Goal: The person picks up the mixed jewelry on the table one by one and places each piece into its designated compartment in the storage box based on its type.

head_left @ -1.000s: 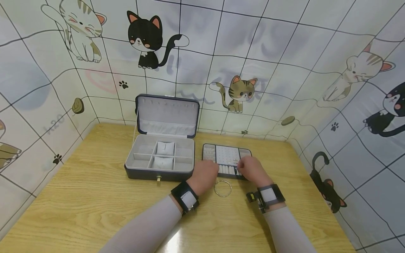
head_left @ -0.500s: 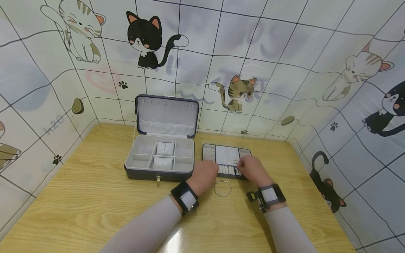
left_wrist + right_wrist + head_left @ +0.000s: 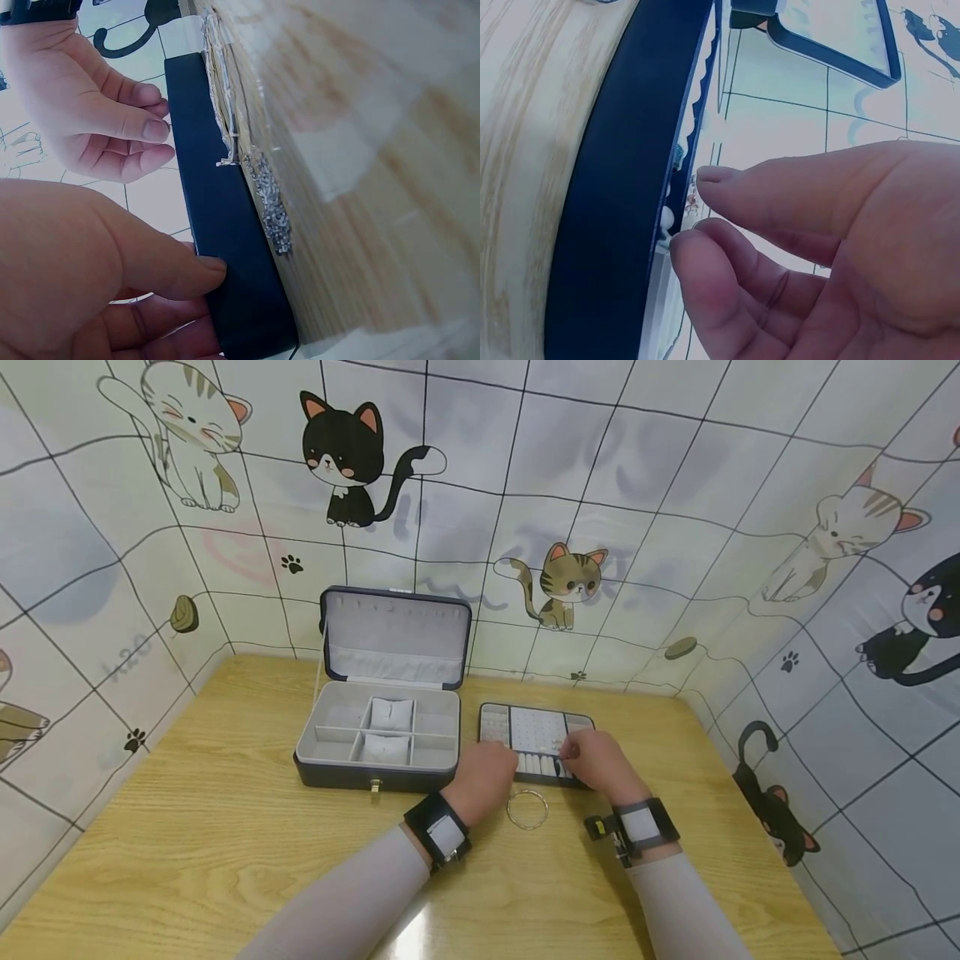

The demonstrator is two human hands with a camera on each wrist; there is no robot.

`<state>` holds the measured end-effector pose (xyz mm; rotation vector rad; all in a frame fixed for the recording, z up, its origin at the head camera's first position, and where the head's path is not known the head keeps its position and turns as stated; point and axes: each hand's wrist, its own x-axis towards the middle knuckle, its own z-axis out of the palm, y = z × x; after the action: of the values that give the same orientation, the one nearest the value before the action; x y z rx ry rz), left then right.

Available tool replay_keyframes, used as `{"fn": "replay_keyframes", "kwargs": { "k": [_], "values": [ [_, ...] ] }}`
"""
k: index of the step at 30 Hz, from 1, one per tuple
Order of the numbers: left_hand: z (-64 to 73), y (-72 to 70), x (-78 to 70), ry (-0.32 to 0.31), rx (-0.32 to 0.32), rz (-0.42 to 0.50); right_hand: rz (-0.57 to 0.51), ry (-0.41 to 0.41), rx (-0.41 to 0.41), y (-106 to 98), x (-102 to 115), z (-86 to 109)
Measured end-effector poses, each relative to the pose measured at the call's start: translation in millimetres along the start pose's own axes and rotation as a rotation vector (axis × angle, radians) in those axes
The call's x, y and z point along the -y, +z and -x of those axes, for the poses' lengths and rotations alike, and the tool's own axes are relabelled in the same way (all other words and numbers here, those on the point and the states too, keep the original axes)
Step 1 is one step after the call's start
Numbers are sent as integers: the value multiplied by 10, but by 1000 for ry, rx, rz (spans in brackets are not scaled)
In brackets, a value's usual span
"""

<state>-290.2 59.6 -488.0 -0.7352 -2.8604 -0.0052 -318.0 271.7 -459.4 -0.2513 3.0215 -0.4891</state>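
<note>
On a pale wood-grain counter (image 3: 225,843), head view: shallow dark-blue tray (image 3: 537,720); open dark-blue box (image 3: 337,775) leftward; thin gold bangle (image 3: 528,828) in front. Left hand (image 3: 484,781) and right hand (image 3: 602,763) virtually unmoved this past second, suggesting fine fingerwork. Left-wrist view: left hand gripping tray's corner. Right-wrist view: thumb and forefinger bent at tray's rim; cannot tell whether pinching anything.

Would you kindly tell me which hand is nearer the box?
The left hand, just beside the box; the right hand is farther off, at the right end of the tray.

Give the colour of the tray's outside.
The tray's outside is dark navy, clearest in the right wrist view.
</note>
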Motion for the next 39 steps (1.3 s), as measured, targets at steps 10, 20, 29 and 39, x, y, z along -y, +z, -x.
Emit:
{"fn": "replay_keyframes", "kwargs": {
  "k": [10,20,29,39],
  "values": [
    [12,0,1,-5,-6,-15,-38,31,30,-29,101,27],
    [30,26,2,10,-12,5,-34,-8,38,39,170,64],
    [16,16,15,22,-27,18,-4,-38,61,53,251,73],
    [-19,54,20,17,-22,8,-28,-17,102,82,350,104]
  ]
}}
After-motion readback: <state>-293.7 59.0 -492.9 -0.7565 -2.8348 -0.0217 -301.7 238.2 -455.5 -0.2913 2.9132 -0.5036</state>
